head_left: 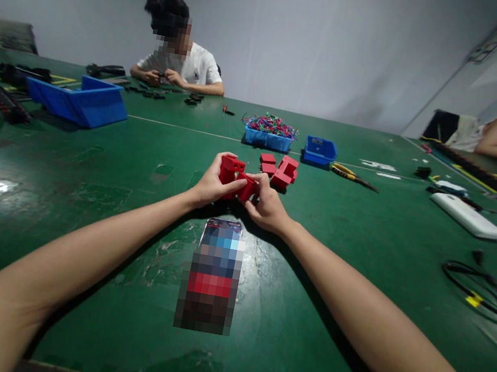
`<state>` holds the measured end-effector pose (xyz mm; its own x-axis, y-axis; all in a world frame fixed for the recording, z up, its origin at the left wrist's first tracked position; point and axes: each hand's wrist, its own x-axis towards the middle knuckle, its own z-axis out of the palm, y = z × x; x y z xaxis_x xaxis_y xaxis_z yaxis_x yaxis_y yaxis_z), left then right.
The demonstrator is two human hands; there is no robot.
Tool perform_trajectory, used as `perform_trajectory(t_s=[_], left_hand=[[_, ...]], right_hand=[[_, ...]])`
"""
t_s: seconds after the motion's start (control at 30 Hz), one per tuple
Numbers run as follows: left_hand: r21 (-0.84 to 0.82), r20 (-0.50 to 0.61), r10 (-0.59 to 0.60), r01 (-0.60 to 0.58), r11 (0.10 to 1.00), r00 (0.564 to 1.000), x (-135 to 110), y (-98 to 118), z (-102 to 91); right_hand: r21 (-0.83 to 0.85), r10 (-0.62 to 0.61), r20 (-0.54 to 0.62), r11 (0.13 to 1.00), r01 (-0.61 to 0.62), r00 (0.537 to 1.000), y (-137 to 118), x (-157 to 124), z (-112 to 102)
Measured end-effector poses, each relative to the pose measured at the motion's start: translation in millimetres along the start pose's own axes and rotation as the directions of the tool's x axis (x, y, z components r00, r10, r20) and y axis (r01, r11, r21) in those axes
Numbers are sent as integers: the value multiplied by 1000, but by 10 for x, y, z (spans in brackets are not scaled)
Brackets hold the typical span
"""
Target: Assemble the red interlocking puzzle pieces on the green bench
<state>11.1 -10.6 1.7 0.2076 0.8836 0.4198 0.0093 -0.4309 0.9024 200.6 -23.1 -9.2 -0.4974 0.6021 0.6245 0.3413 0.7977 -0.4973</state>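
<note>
1. My left hand has its fingers wrapped around a red block, the thumb stretched across toward my right side.
2. My right hand has its fingers grasping a second red block, right up against the first (whether the two are joined, I can't tell).
3. Both blocks sit between my hands, low over the green counter, straight ahead of me.
4. Just beyond my right fingers lies a small cluster of red pieces, bunched close together.
5. Nearer to me, between my forearms, a phone lies on the counter, screen lit.
6. Farther out stand a blue tray heaped with colored wires and a smaller blue bin, with yellow-handled pliers beside it.
7. A larger blue bin rests off to my left; across the counter, a co-worker in white sits with both hands raised together.
</note>
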Motion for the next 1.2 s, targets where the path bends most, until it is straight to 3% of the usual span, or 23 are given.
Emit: perform_trajectory(t_s=[0.23, 0.57, 0.8, 1.0, 1.2], left_hand=[[-35, 106, -107, 111, 993, 989, 8, 33, -41], [-89, 45, -145, 148, 985, 988, 22, 53, -20], [-156, 52, -199, 205, 966, 979, 25, 55, -13], [-82, 103, -176, 185, 979, 979, 16, 71, -19], [-240, 84, -264, 277, 930, 961, 57, 29, -33]], right_hand=[[-50, -36, 25, 998, 38, 999, 66, -18, 32], [-122, -86, -32, 989, 82, 996, 8, -7, 29], [-118, -132, -83, 985, 122, 988, -9, 17, 31], [-137, -137, -62, 982, 128, 989, 52, -8, 48], [-105, -117, -105, 989, 106, 988, 49, 23, 61]])
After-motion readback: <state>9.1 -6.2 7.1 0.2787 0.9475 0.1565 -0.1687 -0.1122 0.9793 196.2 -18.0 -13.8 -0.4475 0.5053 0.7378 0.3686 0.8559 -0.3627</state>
